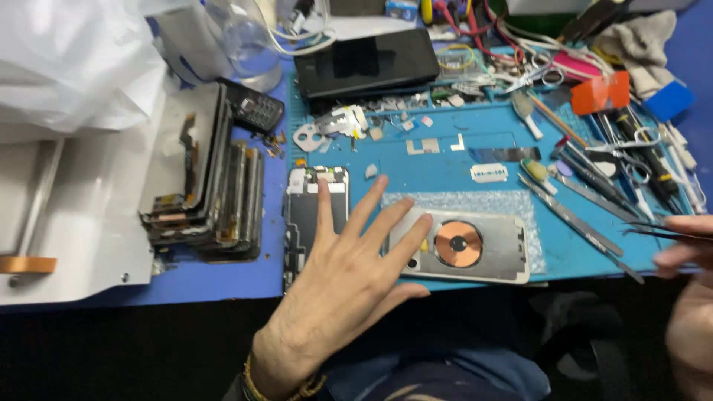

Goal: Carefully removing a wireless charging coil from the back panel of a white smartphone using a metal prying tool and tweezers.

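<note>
Two hands at work: left hand (349,275) splayed, fingertips on opened phone back (475,249) with exposed copper coil (458,243); right hand (687,252) pinching tweezers (661,232); dismantled phone frame (316,215) alongside on desk (445,160); reassembly outstanding.

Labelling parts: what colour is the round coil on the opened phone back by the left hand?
Copper-orange coil with a dark centre, on the phone back; head view.
</note>
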